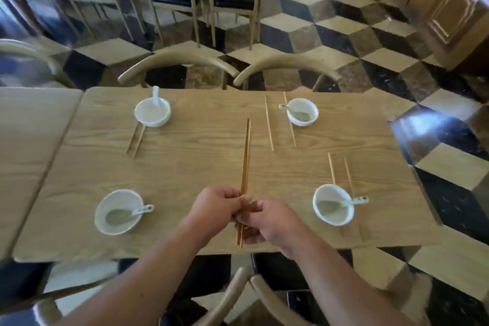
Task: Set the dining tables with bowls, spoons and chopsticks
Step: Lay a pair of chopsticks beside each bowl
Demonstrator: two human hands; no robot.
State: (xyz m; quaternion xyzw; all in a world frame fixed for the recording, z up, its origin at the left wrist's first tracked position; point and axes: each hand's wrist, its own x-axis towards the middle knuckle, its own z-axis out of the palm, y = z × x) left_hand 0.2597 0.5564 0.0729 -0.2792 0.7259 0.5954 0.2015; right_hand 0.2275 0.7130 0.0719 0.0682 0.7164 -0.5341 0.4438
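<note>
A pair of wooden chopsticks [245, 156] points away from me over the middle of the wooden table [185, 172]. My left hand [215, 209] and my right hand [270, 222] both grip its near end. Four white bowls stand on the table, each with a spoon in it: near left [117, 212], near right [333, 204], far left [152, 112], far right [302, 112]. Chopstick pairs lie by the far left bowl [135, 141], the far right bowl [280, 122] and the near right bowl [340, 169]. None lies beside the near left bowl.
Two curved wooden chair backs [180, 61] stand at the far side of the table and two more [246, 296] at my side. A second table [29, 140] adjoins on the left. Beyond are more chairs, a checkered floor and a wooden cabinet [449, 8].
</note>
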